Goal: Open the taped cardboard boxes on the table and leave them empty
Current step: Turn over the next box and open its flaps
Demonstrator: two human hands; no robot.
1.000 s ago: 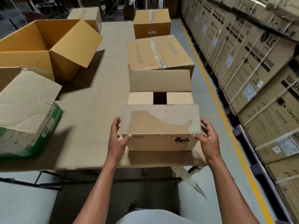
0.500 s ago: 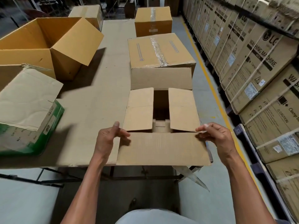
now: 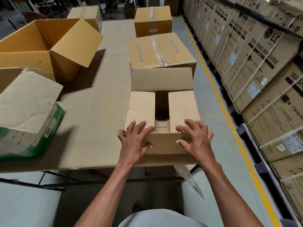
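The small cardboard box (image 3: 182, 105) stands at the near edge of the table (image 3: 98, 99). Its far outer flap stands upright, and its near outer flap hangs down toward me. Two inner flaps lie flat, with a dark gap between them. My left hand (image 3: 136, 141) and my right hand (image 3: 196, 141) lie with spread fingers over the box's near edge, touching the inner flaps and the folded-down flap. Behind it sits a larger taped box (image 3: 157, 49), and a second taped box (image 3: 152, 20) is farther back.
A big open box (image 3: 49, 46) and a green-sided box (image 3: 32, 115) with a raised flap stand at the left. Another closed box (image 3: 85, 13) is at the far left. Stacked washing machine cartons (image 3: 255, 54) line the right aisle beside a yellow floor line.
The near outer flap has swung from covering the box to hanging down toward me. My hands let go of its corners and moved onto the box's near edge.
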